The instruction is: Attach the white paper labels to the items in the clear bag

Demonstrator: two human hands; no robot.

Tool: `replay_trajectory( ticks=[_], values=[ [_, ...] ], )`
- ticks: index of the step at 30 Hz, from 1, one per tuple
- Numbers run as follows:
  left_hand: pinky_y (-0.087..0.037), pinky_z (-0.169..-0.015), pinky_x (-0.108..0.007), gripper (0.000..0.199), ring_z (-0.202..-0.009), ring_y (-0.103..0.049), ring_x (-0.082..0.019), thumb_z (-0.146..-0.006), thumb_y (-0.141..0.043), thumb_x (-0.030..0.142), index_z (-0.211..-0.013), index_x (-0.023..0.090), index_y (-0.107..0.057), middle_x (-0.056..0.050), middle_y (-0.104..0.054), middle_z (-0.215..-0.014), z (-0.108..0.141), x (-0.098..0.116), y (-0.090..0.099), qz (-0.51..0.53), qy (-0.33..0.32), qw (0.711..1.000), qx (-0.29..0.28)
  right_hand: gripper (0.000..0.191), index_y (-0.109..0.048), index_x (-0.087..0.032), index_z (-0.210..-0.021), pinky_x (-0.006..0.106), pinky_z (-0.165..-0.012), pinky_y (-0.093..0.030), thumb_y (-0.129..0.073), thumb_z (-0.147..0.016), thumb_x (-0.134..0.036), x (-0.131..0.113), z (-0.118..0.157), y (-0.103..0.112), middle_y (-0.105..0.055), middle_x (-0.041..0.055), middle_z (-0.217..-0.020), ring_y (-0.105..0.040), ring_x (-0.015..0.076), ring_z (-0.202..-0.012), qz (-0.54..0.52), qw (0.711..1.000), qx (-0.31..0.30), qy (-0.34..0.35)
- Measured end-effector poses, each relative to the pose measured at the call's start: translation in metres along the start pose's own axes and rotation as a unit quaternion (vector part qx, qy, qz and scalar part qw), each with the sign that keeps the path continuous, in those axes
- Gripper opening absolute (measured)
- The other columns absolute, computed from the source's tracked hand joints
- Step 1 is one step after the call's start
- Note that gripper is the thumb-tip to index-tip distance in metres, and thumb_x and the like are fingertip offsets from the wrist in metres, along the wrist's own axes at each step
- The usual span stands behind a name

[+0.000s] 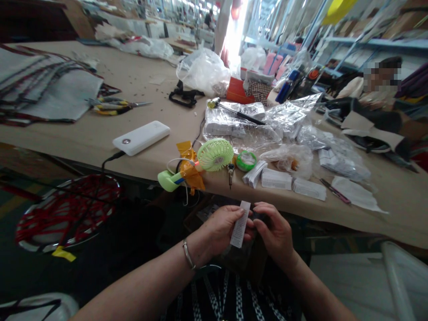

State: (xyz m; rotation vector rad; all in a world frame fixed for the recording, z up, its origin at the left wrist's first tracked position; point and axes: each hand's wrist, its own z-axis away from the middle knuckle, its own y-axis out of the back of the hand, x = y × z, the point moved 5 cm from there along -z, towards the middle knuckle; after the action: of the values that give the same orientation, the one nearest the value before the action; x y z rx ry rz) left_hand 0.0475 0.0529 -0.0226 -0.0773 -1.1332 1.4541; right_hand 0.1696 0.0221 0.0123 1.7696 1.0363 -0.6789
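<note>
A narrow white printed label (240,226) is pinched between the thumb and fingers of my left hand (223,226), just below the table's front edge. Close beside it on the right is my right hand (274,229), its fingers curled toward the thumb. Something dark and greyish seems to be between those fingertips, too unclear to name. On the table in front lie stacks of similar white labels (276,179), next to a round green container (246,161). A small screwdriver-like tool (230,174) lies at the edge.
A green fan (216,154) is taped at the table edge, near a white power bank (142,138) with a cable. Behind are a hammer (239,112), plastic-wrapped bundles (230,127) and pliers (110,106). Tweezers (335,191) lie right. A person (371,89) sits at the far right.
</note>
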Motion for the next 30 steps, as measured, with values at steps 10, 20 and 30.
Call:
replay_trajectory(
  ticks=[10,20,30],
  values=[
    [-0.047,-0.053,-0.027,0.017,-0.052,-0.058,-0.012,-0.079,-0.055,0.027,-0.08,0.01,-0.058,-0.006,-0.06,-0.068,0.009,-0.003,-0.007,-0.034,0.011,0.998,-0.044,0.015,-0.056,-0.016,-0.072,0.02,-0.057,-0.04,-0.061,-0.074,-0.03,0.023,-0.013,-0.024,-0.054,-0.003,-0.065,-0.047,0.0091,-0.058,-0.203,0.944,-0.046,-0.256],
    [-0.041,-0.044,-0.021,0.014,-0.045,-0.053,-0.01,-0.078,-0.055,0.027,-0.077,0.013,-0.054,0.0,-0.053,-0.058,0.007,-0.006,0.005,-0.029,0.011,0.999,-0.042,0.023,-0.057,-0.02,-0.101,0.029,-0.077,-0.046,-0.054,-0.079,-0.028,0.004,-0.013,-0.024,-0.06,0.0032,-0.091,-0.057,0.0169,-0.083,-0.054,0.99,-0.044,-0.125],
    [-0.039,-0.046,-0.021,0.012,-0.045,-0.052,-0.01,-0.073,-0.057,0.022,-0.078,0.012,-0.056,0.0,-0.055,-0.056,0.008,-0.004,0.008,-0.048,-0.019,0.998,-0.025,0.026,-0.057,-0.021,-0.108,0.035,-0.088,-0.044,-0.05,-0.083,-0.025,-0.008,-0.015,-0.027,-0.057,0.0079,-0.105,-0.054,0.0211,-0.1,0.083,0.994,-0.068,-0.012]
  ],
)
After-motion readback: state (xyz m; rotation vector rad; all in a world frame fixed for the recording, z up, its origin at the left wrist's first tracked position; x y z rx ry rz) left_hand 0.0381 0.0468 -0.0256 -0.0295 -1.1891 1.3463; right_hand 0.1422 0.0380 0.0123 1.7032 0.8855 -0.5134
